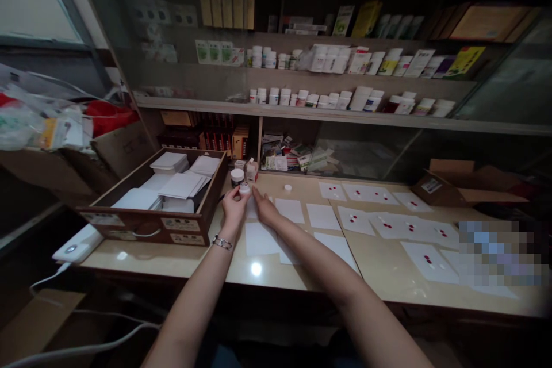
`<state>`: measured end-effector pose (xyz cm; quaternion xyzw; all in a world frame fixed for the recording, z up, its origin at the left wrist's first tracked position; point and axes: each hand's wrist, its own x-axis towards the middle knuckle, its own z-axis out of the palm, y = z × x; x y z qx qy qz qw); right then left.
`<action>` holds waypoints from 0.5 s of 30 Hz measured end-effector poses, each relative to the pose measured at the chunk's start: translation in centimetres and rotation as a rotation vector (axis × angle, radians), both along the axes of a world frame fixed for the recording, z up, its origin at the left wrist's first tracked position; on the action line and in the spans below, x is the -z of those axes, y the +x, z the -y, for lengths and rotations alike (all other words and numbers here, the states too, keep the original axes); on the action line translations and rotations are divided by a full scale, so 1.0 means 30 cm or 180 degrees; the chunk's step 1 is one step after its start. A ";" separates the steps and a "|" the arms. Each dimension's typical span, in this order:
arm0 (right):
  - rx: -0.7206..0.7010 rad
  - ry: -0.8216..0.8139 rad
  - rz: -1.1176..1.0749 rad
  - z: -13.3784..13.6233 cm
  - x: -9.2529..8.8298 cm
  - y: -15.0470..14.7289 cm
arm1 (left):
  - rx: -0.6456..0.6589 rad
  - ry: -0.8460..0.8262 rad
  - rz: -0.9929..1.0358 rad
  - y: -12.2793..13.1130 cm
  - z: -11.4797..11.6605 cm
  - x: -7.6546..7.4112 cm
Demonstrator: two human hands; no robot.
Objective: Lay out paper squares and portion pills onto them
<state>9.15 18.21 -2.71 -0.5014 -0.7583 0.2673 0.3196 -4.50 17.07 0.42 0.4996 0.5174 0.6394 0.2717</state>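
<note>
My left hand (235,205), wearing a bracelet, grips a small white pill bottle (244,189) near the back of the table. Just to its right, my right hand (264,207) is held with its fingers stretched out, the tips close to the bottle; nothing shows in them. A dark jar with a white lid (237,175) and a small box (252,170) stand right behind the bottle. A loose white cap (287,187) lies to the right of my hands. Bare white paper sheets (323,216) lie under and beside my right arm. Farther right, paper sheets (411,227) bear red and white pills.
A wooden drawer (142,227) full of white paper stacks sits at the left, beside a white device (78,243) with a cable. An open cardboard box (444,192) is at the right. Behind, shelves (302,108) hold many medicine bottles and boxes.
</note>
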 end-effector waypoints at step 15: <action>0.0503 -0.0115 -0.0588 0.012 -0.097 0.056 | 0.0155 -0.0090 -0.0076 -0.005 0.014 -0.020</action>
